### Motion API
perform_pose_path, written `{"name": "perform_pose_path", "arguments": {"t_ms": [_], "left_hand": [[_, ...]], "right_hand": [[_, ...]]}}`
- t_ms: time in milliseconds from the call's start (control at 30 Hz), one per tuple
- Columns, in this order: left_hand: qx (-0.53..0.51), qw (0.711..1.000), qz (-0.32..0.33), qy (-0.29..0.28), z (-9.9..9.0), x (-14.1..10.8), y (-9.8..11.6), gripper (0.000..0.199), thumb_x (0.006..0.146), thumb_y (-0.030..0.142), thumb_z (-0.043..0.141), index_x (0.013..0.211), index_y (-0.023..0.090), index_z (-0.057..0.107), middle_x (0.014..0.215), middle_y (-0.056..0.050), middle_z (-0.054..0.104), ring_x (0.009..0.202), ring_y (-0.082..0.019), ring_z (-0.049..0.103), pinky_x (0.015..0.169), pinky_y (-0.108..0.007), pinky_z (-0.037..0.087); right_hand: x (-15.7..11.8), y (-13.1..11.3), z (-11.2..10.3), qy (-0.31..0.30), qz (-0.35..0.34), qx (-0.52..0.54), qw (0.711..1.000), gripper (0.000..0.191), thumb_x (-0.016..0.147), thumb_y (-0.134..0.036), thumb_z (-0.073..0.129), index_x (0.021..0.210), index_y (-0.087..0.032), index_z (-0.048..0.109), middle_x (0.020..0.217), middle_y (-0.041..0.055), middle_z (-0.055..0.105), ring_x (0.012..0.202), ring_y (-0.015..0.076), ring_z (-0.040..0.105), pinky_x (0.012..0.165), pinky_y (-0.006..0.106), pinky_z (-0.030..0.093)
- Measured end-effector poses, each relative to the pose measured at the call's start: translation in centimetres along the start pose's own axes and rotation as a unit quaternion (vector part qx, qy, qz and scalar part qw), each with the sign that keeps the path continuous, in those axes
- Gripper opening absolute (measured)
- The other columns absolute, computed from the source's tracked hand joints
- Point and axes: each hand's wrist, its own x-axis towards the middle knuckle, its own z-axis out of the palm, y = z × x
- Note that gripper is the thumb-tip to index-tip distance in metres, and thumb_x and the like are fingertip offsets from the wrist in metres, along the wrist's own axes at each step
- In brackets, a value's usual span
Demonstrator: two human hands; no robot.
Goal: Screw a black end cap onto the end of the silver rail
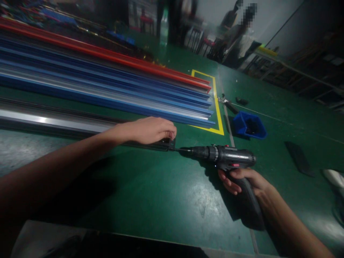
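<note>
The right hand (252,175) holds a black power drill (236,156), its bit (185,150) directed at the end of a long metal rail (53,120). The left hand (154,129) curls over that end, its grip unclear; blue profiles (134,102) lie just beyond.

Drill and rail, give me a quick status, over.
Right hand gripping drill. Left hand at end of metal rail. Bit pointing at that end, contact unclear. No obstruction visible between.
</note>
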Motion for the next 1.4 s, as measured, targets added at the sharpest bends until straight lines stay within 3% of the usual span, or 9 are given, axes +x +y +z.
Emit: {"name": "perform_pose_path", "arguments": {"t_ms": [200, 933, 1400], "left_hand": [[0.001, 1.000, 0.000, 0.002, 0.02, -0.02, 0.00, 0.028, 0.103, 0.028, 0.043, 0.103, 0.026, 0.070, 0.107, 0.001, 0.072, 0.097, -0.016, 0.065, 0.087, -0.026, 0.044], [0.001, 1.000, -0.016, 0.001, -0.05, -0.05, 0.26, 0.030, 0.104, 0.032, 0.042, 0.105, 0.026, 0.071, 0.108, 0.001, 0.073, 0.099, -0.016, 0.065, 0.089, -0.027, 0.045], [0.004, 1.000, -0.013, 0.006, -0.05, -0.09, 0.28, 0.030, 0.104, 0.032, 0.043, 0.106, 0.026, 0.072, 0.109, 0.001, 0.073, 0.099, -0.016, 0.066, 0.088, -0.027, 0.045]], "right_hand": [[-0.09, -0.09, 0.25, 0.028, 0.009, -0.012, 0.999, 0.025, 0.083, -0.029, 0.077, 0.095, -0.007, 0.077, 0.068, 0.0059, 0.066, 0.049, 0.0096, 0.053, 0.050, 0.021, 0.053], [0.11, -0.14, -0.28, -0.036, 0.000, 0.026, 0.999, 0.028, 0.088, -0.022, 0.071, 0.107, -0.003, 0.075, 0.083, 0.0090, 0.071, 0.056, 0.0081, 0.061, 0.058, 0.020, 0.056], [0.06, -0.06, -0.20, -0.015, -0.001, 0.020, 1.000, 0.028, 0.087, -0.024, 0.073, 0.104, -0.002, 0.076, 0.077, 0.0080, 0.070, 0.051, 0.0071, 0.057, 0.056, 0.021, 0.055]]}}
